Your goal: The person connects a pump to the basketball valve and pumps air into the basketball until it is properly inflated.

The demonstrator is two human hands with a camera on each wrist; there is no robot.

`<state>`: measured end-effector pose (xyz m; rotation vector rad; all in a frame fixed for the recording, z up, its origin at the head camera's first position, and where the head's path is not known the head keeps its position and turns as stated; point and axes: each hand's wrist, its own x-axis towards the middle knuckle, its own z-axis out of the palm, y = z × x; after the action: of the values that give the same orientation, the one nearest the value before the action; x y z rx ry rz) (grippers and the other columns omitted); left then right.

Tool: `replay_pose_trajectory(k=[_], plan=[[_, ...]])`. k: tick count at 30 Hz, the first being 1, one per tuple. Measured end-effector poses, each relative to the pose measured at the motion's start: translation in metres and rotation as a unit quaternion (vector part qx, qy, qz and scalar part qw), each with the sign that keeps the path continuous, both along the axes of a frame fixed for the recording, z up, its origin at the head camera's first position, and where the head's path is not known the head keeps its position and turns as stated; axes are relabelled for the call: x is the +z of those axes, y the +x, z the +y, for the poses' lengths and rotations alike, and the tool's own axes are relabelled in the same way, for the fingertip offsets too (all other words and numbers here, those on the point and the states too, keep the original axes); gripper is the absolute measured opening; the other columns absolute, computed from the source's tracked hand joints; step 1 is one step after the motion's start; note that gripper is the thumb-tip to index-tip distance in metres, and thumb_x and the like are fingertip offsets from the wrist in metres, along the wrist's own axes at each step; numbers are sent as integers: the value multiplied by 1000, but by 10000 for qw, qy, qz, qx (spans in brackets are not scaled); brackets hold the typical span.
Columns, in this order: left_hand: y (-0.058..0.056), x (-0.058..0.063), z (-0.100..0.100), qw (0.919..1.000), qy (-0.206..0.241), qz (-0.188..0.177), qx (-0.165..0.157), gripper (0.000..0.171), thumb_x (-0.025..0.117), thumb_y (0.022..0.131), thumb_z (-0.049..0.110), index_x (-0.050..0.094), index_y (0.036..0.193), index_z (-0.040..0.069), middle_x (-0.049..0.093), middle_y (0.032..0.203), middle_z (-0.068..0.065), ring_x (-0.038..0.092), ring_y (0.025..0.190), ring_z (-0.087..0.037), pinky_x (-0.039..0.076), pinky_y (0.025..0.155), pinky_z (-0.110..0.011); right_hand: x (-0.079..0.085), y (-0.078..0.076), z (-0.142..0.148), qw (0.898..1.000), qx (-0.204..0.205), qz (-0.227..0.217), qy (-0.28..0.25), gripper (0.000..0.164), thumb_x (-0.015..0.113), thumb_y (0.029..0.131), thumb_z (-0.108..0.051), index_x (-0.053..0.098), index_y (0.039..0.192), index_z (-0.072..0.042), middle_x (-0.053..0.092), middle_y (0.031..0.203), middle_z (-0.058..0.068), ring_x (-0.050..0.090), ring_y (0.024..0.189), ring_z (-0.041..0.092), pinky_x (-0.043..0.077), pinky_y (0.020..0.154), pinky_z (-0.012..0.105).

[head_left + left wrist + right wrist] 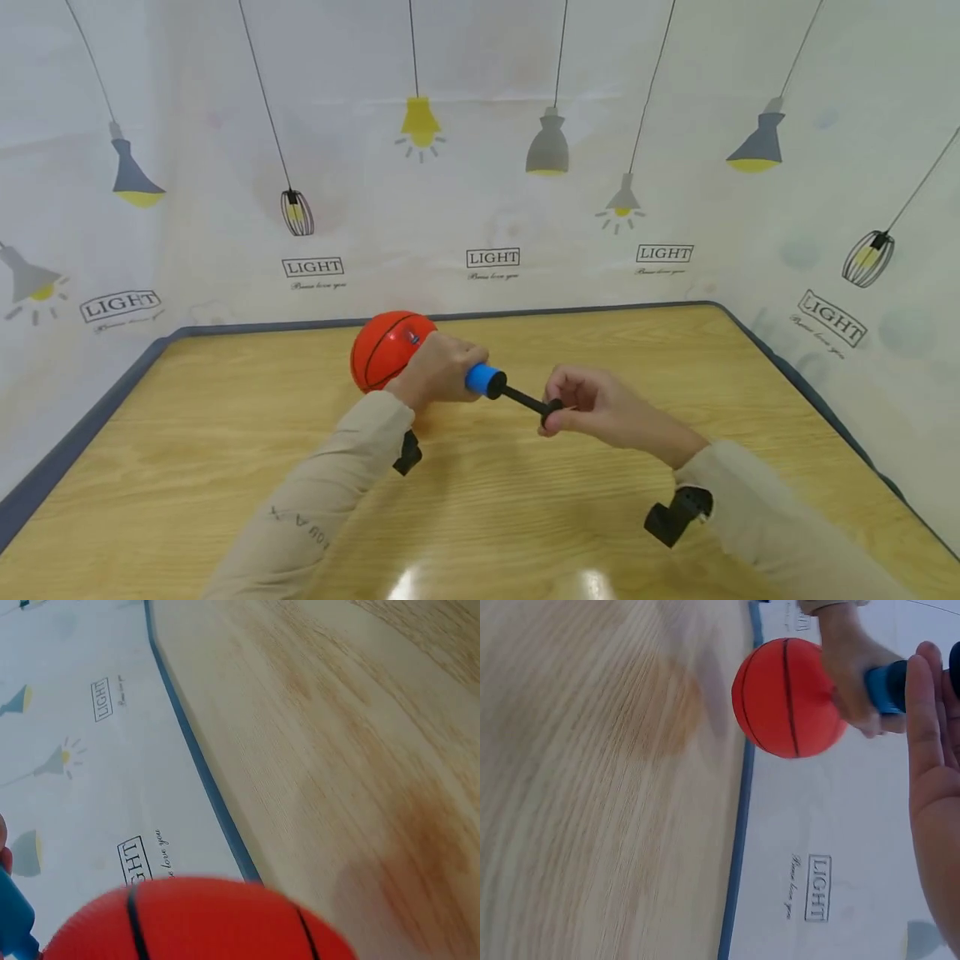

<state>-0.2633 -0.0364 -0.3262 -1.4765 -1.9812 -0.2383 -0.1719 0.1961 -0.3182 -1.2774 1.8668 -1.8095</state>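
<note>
A red toy basketball (384,354) with black lines is beside my left hand (442,372), at the far side of the table. That hand grips the blue barrel of a hand pump (480,379). The pump's black rod (522,400) is drawn out towards my right hand (603,408), whose thumb and fingers pinch the black handle (552,412). In the left wrist view the ball (214,922) fills the bottom, with the blue pump (13,915) at its left. In the right wrist view the ball (780,697) appears joined to the pump; the joint itself is hidden.
The wooden table (247,467) has a dark blue border strip (585,310) along its back and sides. Beyond it stands a white backdrop (480,192) printed with hanging lamps. A black wrist mount (678,512) sits on the right sleeve, another (408,454) on the left.
</note>
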Motion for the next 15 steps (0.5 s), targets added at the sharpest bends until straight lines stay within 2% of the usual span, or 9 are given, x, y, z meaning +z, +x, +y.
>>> replay_pose_trajectory(k=[3, 6, 10, 12, 15], plan=[[1, -2, 2, 10000, 48, 15, -64, 22, 71, 58, 13, 50, 64, 11, 51, 52, 4, 49, 44, -7, 38, 43, -18, -6, -14, -15, 9994, -249, 235, 101, 15, 54, 84, -4, 43, 86, 6, 59, 82, 8, 62, 79, 16, 50, 70, 38], [-1, -3, 3, 9999, 63, 48, -115, 21, 70, 58, 12, 50, 64, 11, 51, 52, 5, 48, 43, -6, 36, 43, -18, -8, -17, -23, 9970, -610, 407, 241, 19, 56, 84, -8, 44, 88, 7, 57, 80, 13, 62, 78, 17, 50, 69, 38], [-4, -1, -1, 9999, -38, 110, -83, 21, 71, 57, 14, 51, 65, 11, 52, 52, 5, 48, 44, -6, 37, 43, -19, -1, -3, -16, 9936, -964, 410, 411, 16, 58, 82, -7, 47, 88, 4, 55, 79, 11, 60, 73, 15, 50, 63, 32], [-5, 2, -6, 10000, -57, 21, -11, 22, 72, 58, 13, 51, 64, 11, 51, 52, 4, 47, 43, -7, 38, 43, -18, 4, 8, -7, 9942, -901, 451, 385, 13, 59, 82, -5, 48, 87, 2, 55, 79, 10, 59, 72, 14, 50, 60, 30], [-6, 4, -10, 9999, -90, -68, 69, 23, 71, 58, 11, 49, 64, 11, 51, 52, 4, 47, 43, -7, 37, 43, -18, 9, 18, 6, 9959, -582, 624, 284, 11, 59, 81, -4, 49, 86, 0, 54, 80, 11, 58, 72, 10, 50, 57, 27]])
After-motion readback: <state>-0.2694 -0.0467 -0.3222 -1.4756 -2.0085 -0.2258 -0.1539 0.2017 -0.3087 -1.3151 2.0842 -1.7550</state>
